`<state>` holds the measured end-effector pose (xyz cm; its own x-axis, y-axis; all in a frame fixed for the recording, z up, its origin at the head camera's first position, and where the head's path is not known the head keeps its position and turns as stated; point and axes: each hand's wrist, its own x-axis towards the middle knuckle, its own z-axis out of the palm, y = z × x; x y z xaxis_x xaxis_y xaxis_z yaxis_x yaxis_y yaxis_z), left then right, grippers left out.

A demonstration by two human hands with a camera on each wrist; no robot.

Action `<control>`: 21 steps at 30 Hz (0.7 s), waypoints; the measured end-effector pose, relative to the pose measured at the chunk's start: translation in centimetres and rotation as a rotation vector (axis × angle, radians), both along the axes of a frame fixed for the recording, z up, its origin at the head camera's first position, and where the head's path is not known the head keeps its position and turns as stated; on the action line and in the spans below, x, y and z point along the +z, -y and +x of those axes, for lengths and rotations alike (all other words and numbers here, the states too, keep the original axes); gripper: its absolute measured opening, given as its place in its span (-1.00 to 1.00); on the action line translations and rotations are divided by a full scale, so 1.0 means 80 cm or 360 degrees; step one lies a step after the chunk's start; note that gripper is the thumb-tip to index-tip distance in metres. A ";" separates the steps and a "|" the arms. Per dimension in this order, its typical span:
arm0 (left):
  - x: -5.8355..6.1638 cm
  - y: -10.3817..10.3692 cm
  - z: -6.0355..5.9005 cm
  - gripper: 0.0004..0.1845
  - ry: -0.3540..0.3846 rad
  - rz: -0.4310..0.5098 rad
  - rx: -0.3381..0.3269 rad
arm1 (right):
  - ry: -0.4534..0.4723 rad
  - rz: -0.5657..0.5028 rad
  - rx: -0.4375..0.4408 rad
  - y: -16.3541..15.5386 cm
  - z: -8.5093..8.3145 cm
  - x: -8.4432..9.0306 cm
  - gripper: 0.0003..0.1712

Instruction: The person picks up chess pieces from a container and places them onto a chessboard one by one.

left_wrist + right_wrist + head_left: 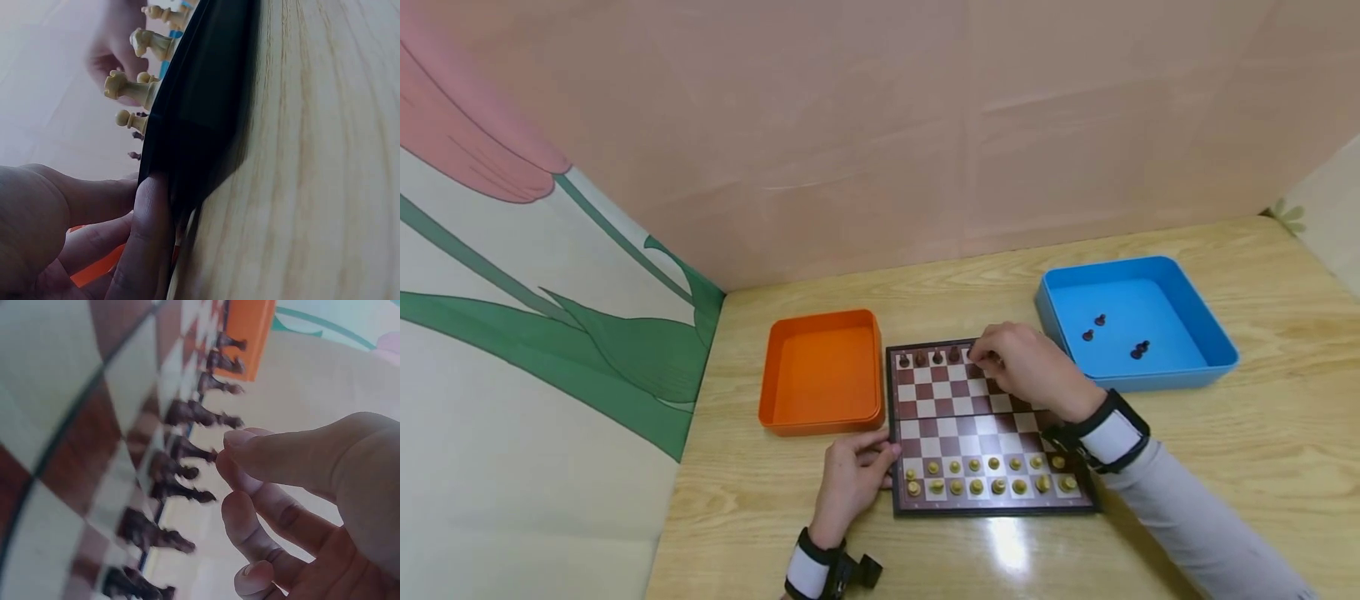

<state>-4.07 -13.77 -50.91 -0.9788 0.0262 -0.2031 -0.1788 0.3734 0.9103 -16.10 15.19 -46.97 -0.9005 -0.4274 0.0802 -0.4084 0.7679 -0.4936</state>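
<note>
A small chessboard (958,417) lies on the wooden table. Light pieces (985,475) fill its two near rows, and a few dark pieces (928,358) stand along the far row. My right hand (981,357) hovers over the far row; in the right wrist view its thumb and forefinger (228,450) close on the head of a dark piece (190,451) in a line of dark pieces. My left hand (883,457) holds the board's left edge, with the thumb (147,212) against the black rim (200,112).
An orange tray (820,421) sits just left of the board with nothing in it. A blue tray (1150,382) at the right holds a few dark pieces (1099,320). Walls close the back and the left side. Bare tabletop lies in front of the board.
</note>
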 end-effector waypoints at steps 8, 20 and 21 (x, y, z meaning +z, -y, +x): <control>-0.001 0.000 0.001 -0.64 -0.0012 0.0005 -0.0001 | -0.0167 -0.0061 -0.0056 -0.030 -0.004 0.022 -0.87; 0.000 0.001 0.002 -0.64 -0.0020 -0.0011 -0.0007 | -0.0189 -0.0110 -0.0148 -0.086 -0.015 0.039 -0.86; 0.000 0.001 0.002 -0.64 -0.0018 -0.0017 -0.0006 | -0.0199 -0.0109 -0.0156 -0.090 -0.016 0.038 -0.87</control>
